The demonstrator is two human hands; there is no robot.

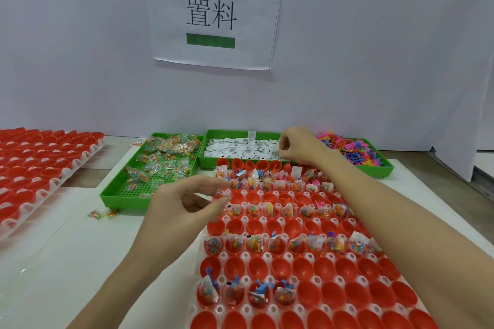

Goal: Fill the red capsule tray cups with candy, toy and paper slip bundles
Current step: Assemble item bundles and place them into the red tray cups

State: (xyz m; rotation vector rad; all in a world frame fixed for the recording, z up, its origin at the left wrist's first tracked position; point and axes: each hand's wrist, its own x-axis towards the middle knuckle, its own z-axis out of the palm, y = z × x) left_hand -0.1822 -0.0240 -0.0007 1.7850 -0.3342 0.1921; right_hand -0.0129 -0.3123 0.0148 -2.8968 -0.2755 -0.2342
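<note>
Head view: left hand [184, 201] pinches candy packet [221, 193]; right hand [296, 145] pinches paper slips [240, 147].

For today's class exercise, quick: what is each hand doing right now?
Left hand: pinching a candy packet over the red tray.
Right hand: fingers curled over the paper slips; cannot tell if it holds one.

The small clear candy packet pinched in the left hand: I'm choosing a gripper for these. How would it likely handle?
The small clear candy packet probably weighs little: the left hand holds it by fingertips alone. Its crinkled film looks floppy and perhaps slippery. Packets heaped in the green plastic tray lie flat, so rolling seems unlikely.
</note>
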